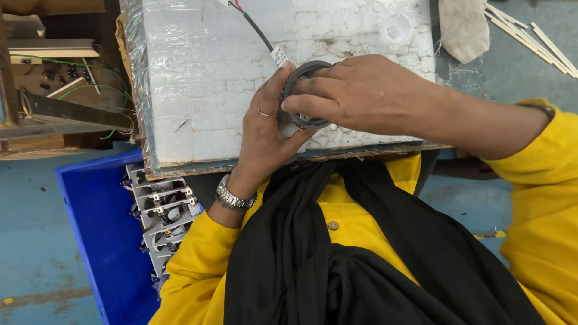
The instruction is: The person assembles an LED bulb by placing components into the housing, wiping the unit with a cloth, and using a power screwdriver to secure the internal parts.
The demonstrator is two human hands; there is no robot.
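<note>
Nearest the camera, a black scarf hangs over a yellow shirt, and to the left a blue crate holds a stack of grey metal frames. Just beyond, both hands meet at the near edge of a white foam slab wrapped in clear film, which serves as the table. The left hand, with a watch and a ring, cups a dark round ring part from below, while the right hand closes its fingers over the ring from above; both grip it and press it against the foam. This looks like the fitting step, perhaps seating an insert in the ring, though the fingers hide its middle. The next move calls for steady thumb pressure and a square alignment. A black cable with a white tag runs away from the ring, and farther off lie a clear plastic ring, a cloth and thin sticks.
</note>
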